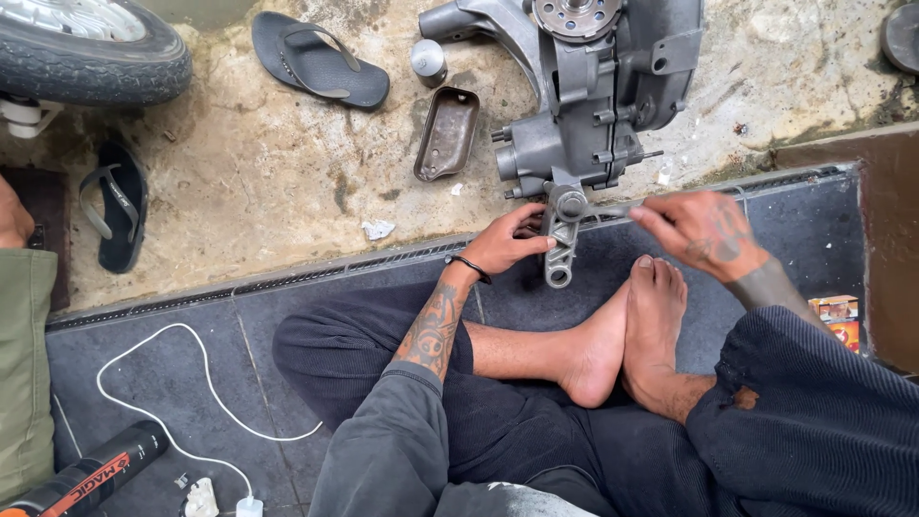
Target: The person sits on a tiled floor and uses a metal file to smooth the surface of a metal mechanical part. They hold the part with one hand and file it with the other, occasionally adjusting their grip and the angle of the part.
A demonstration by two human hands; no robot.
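A grey metal engine casing (593, 86) lies on the concrete floor in front of me. A bracket arm (560, 244) sticks out from its near end over the dark tiled step. My left hand (503, 244) grips this bracket from the left, thumb across it. My right hand (704, 230) is closed on a slim metal wrench (613, 209), whose head sits on the bolt at the bracket's top. My bare feet (627, 330) rest crossed just below the bracket.
An oval metal cover (447, 134) and a small silver cap (428, 59) lie left of the casing. Two flip-flops (321, 59) and a tyre (91, 48) are at the upper left. A white cable (191, 383), a spray can (91, 474) and another person's leg (24, 373) occupy the left.
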